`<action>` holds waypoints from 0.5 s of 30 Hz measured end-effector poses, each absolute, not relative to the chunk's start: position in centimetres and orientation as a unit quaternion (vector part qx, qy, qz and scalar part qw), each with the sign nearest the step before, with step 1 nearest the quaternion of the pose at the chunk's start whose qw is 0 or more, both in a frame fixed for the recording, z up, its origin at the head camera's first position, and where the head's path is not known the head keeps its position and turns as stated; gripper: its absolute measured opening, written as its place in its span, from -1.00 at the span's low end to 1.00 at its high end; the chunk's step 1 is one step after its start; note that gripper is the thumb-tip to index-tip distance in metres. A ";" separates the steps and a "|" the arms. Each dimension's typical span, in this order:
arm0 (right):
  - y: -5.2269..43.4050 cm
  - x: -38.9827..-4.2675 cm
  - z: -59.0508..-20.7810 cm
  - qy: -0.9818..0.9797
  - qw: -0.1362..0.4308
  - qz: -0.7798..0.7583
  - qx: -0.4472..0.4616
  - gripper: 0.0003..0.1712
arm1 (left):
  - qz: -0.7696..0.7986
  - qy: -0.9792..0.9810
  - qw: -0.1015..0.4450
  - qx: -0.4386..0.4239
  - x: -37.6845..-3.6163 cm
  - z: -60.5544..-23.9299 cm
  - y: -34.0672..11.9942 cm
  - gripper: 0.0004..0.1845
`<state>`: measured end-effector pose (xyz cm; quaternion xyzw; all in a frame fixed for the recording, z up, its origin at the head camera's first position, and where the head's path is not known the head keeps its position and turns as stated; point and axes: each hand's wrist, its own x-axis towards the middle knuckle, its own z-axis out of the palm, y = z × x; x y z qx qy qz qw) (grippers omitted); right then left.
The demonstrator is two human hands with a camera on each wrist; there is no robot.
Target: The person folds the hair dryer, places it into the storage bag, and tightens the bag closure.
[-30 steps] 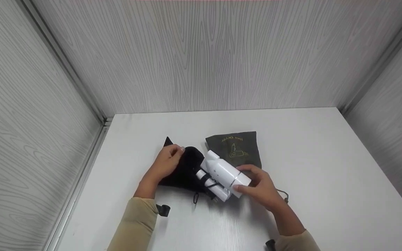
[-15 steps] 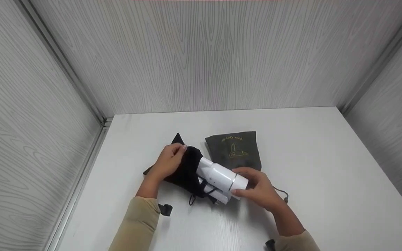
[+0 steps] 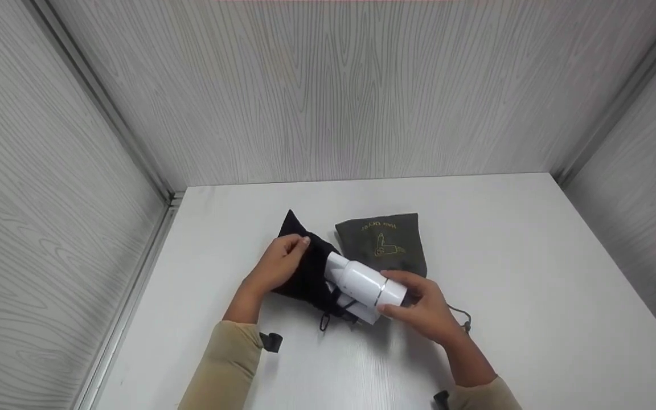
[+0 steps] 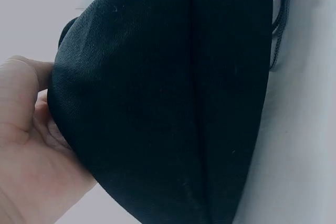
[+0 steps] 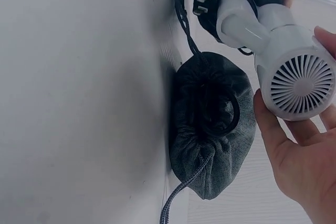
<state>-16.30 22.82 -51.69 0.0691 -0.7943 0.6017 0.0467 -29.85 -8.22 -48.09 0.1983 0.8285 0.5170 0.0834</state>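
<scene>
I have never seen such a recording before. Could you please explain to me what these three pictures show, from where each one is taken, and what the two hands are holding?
There is no machine here: a person works with bare hands and wears three cameras. The wide picture comes from the head camera and looks down at a white table. The other two come from cameras on the wrists, so they look very close.

The left hand grips a black cloth pouch, which fills the left wrist view. The right hand holds a white folded hair dryer by its rear end, with the nose at the black pouch. The right wrist view shows the round air grille and the plug.

A grey drawstring pouch lies on the table behind the hair dryer.
</scene>
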 end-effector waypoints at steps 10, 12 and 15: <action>23.0 -16.2 -51.4 -0.800 0.069 0.595 0.037 -0.31 | 0.513 0.832 0.085 0.191 -29.9 -48.4 -8.2 -0.66; 22.9 -16.1 -51.3 -0.800 0.065 0.595 0.039 -0.30 | 0.516 0.832 0.075 0.191 -30.0 -48.5 -8.2 -0.67; 22.8 -16.0 -51.3 -0.797 0.062 0.598 0.050 -0.30 | 0.520 0.831 0.063 0.187 -30.1 -48.6 -8.1 -0.69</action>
